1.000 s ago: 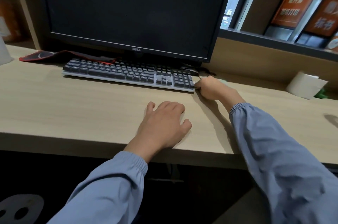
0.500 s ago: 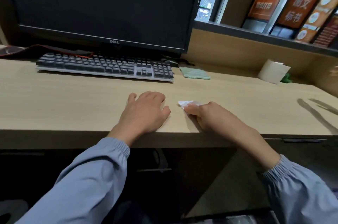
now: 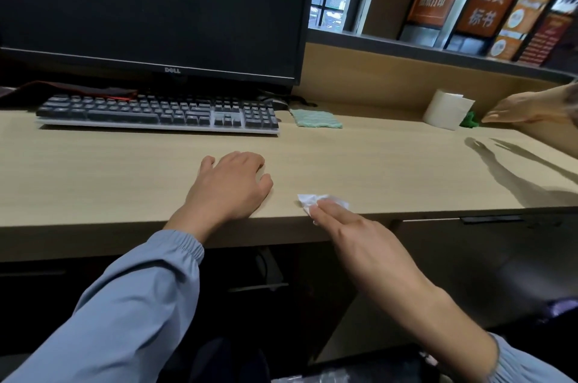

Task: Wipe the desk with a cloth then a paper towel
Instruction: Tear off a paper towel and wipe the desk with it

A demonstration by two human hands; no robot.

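Note:
A crumpled white paper towel (image 3: 308, 199) lies at the front edge of the light wooden desk (image 3: 391, 170). My right hand (image 3: 359, 235) presses on it with the fingertips, most of the hand hanging past the desk edge. My left hand (image 3: 231, 185) rests flat on the desk, palm down, fingers apart, holding nothing. A folded green cloth (image 3: 316, 118) lies at the back of the desk, right of the keyboard (image 3: 156, 115), apart from both hands.
A dark Dell monitor (image 3: 150, 7) stands behind the keyboard. A white paper roll (image 3: 447, 109) sits at the back right beside a small green object (image 3: 469, 120). Another person's hand (image 3: 528, 106) reaches in at the far right edge. A red-edged mat (image 3: 78, 88) lies behind the keyboard.
My right hand has pulled the paper towel from beside the keyboard back to the desk's front edge. The green cloth stayed behind. Another hand has come into view at right.

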